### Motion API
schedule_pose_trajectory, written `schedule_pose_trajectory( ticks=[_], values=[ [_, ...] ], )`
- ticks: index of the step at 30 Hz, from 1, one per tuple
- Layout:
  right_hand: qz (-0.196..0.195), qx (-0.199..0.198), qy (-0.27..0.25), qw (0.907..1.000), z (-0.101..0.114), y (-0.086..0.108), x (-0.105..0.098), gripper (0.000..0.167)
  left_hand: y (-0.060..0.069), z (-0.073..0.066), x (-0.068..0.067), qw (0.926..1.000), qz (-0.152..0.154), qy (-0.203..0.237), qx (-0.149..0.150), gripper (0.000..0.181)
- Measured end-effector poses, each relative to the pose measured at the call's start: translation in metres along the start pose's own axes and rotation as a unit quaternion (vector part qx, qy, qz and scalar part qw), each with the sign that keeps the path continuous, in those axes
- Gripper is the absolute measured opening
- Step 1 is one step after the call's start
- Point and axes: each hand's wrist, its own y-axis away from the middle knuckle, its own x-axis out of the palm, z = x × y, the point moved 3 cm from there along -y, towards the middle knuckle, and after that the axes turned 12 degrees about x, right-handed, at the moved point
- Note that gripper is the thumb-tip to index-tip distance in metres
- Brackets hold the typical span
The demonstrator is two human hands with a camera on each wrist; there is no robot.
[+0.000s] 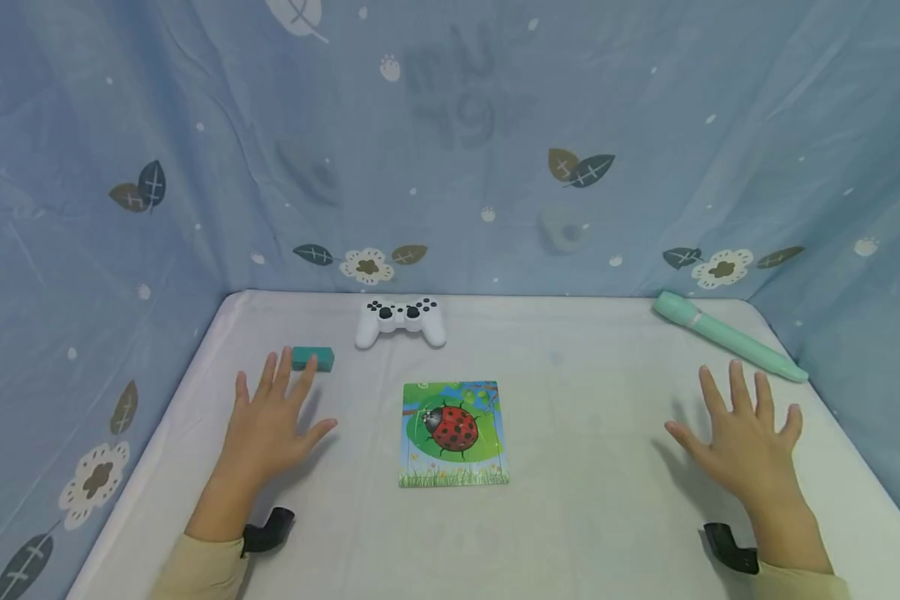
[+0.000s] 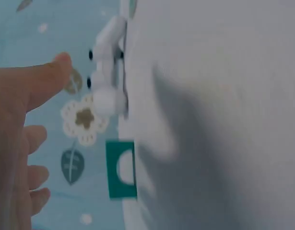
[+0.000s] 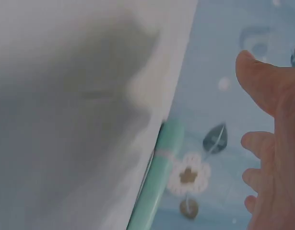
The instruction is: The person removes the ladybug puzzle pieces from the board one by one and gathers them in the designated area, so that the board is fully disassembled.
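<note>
My left hand (image 1: 268,429) is held over the left part of the table with its fingers spread, holding nothing. Its fingertips partly cover a small teal block (image 1: 315,359), which shows a pale half-round mark in the left wrist view. On the right, my right hand (image 1: 750,446) is also spread and holds nothing, nearest to a mint-green tapered stick (image 1: 735,337) with a pale band. Between the hands lies a square ladybug picture board (image 1: 453,433). Behind it sits a white game controller (image 1: 401,320) with black thumbsticks.
A white cloth covers the table (image 1: 585,517). Blue patterned curtains (image 1: 480,183) with leaves and flowers hang along the back and both sides. A black curved piece (image 1: 270,531) sits at the left wrist, and another black piece (image 1: 729,547) at the right wrist.
</note>
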Motion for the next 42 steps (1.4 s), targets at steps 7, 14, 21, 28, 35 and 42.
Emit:
schedule_pose_trajectory(
  ticks=[7, 14, 21, 28, 35, 42],
  values=[
    [-0.025, -0.104, -0.075, 0.9915, 0.062, -0.006, 0.013, 0.084, -0.037, -0.043, 0.009, 0.9938, -0.018, 0.029, 0.105, 0.078],
    [0.03, -0.192, -0.154, 0.9687, 0.137, -0.006, 0.033, 0.073, -0.068, -0.089, 0.03, 0.9747, 0.029, 0.115, 0.19, 0.066],
    [0.127, -0.226, -0.22, 0.9405, 0.195, -0.011, 0.047, 0.066, -0.085, -0.112, 0.048, 0.9596, 0.15, 0.179, 0.157, 0.077],
    [0.191, -0.246, -0.25, 0.9167, 0.226, -0.014, 0.06, 0.049, -0.088, -0.121, 0.051, 0.9576, 0.117, 0.173, 0.198, 0.074],
    [0.195, -0.24, -0.262, 0.9142, 0.227, -0.013, 0.075, 0.047, -0.085, -0.124, 0.059, 0.9467, 0.084, 0.232, 0.207, 0.064],
    [0.196, -0.23, -0.277, 0.9122, 0.228, -0.011, 0.079, 0.048, -0.083, -0.123, 0.068, 0.9436, 0.074, 0.256, 0.197, 0.063]
  ],
)
